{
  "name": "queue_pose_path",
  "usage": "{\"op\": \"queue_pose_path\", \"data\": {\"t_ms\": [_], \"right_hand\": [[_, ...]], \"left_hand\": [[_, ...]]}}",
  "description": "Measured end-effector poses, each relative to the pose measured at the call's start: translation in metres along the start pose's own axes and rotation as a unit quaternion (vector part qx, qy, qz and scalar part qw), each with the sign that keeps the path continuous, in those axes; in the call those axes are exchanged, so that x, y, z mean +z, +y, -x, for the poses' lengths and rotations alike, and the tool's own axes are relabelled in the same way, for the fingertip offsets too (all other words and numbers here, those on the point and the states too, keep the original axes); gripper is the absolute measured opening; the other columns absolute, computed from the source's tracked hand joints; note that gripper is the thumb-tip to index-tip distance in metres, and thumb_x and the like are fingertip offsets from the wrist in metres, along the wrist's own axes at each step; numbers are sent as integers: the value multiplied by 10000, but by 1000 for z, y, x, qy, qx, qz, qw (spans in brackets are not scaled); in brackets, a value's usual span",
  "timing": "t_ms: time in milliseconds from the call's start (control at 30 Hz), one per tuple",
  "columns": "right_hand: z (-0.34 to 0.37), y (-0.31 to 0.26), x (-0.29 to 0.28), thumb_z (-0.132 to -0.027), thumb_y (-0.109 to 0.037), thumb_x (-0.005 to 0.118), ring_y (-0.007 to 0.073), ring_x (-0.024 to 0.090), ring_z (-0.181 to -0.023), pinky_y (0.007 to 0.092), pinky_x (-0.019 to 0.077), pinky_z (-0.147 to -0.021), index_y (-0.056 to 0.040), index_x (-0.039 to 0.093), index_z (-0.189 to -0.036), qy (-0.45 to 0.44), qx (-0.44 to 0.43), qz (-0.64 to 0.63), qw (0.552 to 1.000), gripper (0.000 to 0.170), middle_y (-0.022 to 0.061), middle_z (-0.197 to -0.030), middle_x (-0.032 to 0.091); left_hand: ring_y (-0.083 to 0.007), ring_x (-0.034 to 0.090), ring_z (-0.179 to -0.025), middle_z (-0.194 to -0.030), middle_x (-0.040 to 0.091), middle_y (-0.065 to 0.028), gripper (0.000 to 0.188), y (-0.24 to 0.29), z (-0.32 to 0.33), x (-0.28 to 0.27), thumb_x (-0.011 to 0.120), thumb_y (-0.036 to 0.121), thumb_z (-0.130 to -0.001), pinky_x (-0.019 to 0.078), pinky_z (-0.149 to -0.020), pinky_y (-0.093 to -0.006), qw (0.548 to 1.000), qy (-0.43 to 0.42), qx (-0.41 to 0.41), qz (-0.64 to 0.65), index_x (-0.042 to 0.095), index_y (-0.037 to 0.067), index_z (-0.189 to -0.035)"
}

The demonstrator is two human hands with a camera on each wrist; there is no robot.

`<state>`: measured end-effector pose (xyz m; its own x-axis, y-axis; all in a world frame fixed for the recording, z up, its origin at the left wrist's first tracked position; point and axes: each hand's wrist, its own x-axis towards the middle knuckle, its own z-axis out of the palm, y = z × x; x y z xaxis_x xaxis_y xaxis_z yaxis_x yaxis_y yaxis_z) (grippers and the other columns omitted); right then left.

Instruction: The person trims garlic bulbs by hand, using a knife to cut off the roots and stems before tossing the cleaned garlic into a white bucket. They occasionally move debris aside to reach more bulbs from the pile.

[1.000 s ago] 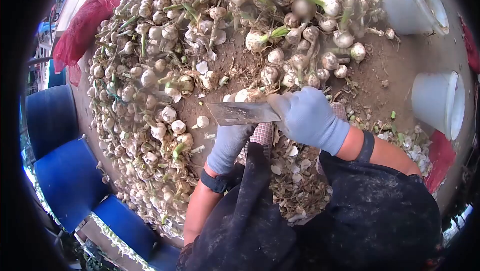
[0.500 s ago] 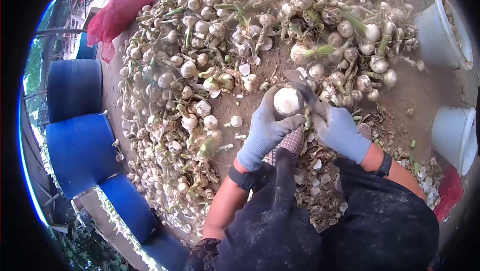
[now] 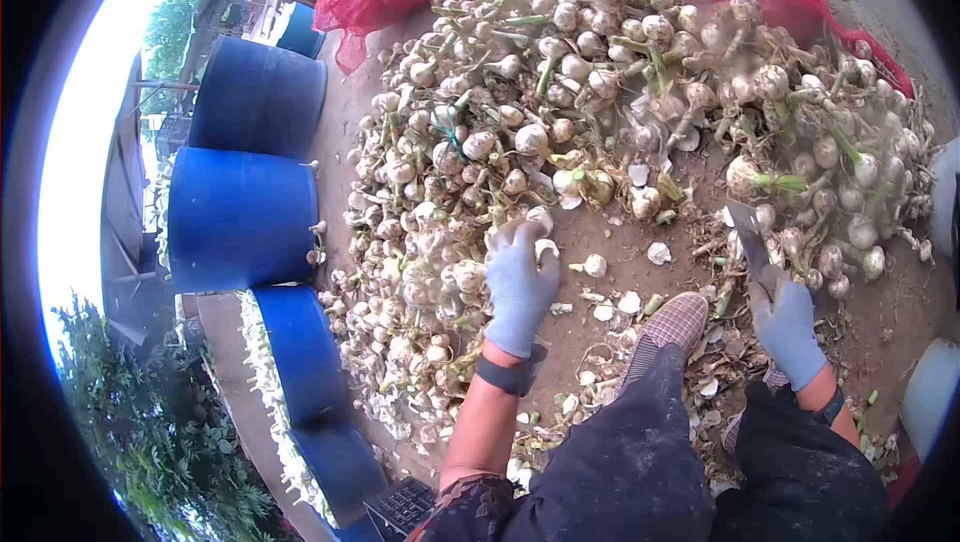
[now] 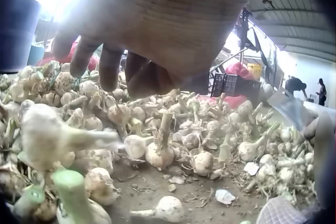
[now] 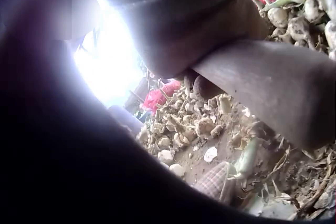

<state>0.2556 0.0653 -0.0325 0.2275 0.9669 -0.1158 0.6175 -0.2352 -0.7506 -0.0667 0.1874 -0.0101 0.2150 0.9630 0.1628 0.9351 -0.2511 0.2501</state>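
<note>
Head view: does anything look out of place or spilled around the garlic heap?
A teal string lies tangled in the garlic heap, beyond the left hand; it is no stem or skin, so it looks foreign. A lone garlic bulb sits on bare ground, apart from the heap. No damage is evident.

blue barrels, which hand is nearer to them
Left. The left hand is over the garlic pile, right of the blue barrels in the head view; the right hand is farther right, past the left shoe, holding a knife.
</note>
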Motion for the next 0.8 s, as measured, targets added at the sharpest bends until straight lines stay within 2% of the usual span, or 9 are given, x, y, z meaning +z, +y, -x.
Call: {"op": "queue_pose_path", "data": {"t_ms": [67,233,300,500,567,600,633,667,800], "right_hand": [[2,-7,3,-850,-118,578,417,615,-649,459,474,-587,-20,609,-895,-2,-23,13,1000,112,211,-684,619],[7,-8,1,-829,-105,608,419,615,-661,447,484,-593,-28,614,-875,-53,-15,59,997,90,216,-690,621],[7,-2,-2,-829,-98,605,413,622,-675,436,488,-603,-18,614,-880,-36,11,31,999,95,219,-696,624],[-5,-2,5,-829,-66,586,374,642,-698,392,484,-631,25,608,-900,11,41,-96,995,117,210,-715,633],[-8,-8,-6,-825,-63,584,383,627,-663,408,477,-608,16,605,-888,6,12,-52,999,102,196,-684,618],[-9,-14,-14,-828,-84,583,403,617,-656,435,470,-589,-4,604,-877,-45,38,-6,998,96,196,-668,606],[-6,-13,-11,-835,-119,582,418,609,-663,467,462,-579,-25,604,-863,-26,-18,52,998,100,204,-670,602],[-3,-14,-8,-839,-154,579,420,611,-685,489,467,-596,-39,613,-886,-45,5,28,999,129,220,-698,610],[8,-12,-6,-831,-207,594,352,638,-626,459,492,-573,-65,598,-943,-53,-31,92,994,181,161,-679,641]], "left_hand": [[-388,583,-995,-1133,560,-170,441,41,-27,27,610,61,-762,510,-794,-450,973,-108,69,190,522,77,-1193],[-358,618,-951,-1138,536,-186,467,61,-68,119,604,48,-762,521,-791,-448,953,-293,82,-16,528,72,-1222],[-338,616,-964,-1128,537,-174,396,50,-70,136,637,97,-758,530,-751,-444,952,-252,160,-64,557,58,-1144],[-380,575,-1049,-1221,523,-200,572,89,-72,90,771,427,-684,496,-843,-475,956,-264,67,110,630,84,-1120],[-373,571,-1054,-1229,532,-196,570,104,-42,74,735,486,-727,468,-905,-444,962,-117,195,153,653,54,-1089],[-348,585,-1022,-1183,572,-183,590,104,-28,88,711,506,-770,456,-925,-381,937,-129,186,266,634,37,-1118],[-275,603,-978,-1072,627,-129,561,114,-26,69,674,480,-836,458,-894,-348,840,-346,35,415,606,3,-1123],[-169,589,-913,-978,628,-55,495,124,-14,60,644,414,-891,469,-822,-303,742,-379,-49,551,568,-5,-1144],[-104,592,-837,-986,630,-47,347,133,5,49,615,237,-893,489,-754,-256,644,-383,-131,649,549,9,-1147]]}}
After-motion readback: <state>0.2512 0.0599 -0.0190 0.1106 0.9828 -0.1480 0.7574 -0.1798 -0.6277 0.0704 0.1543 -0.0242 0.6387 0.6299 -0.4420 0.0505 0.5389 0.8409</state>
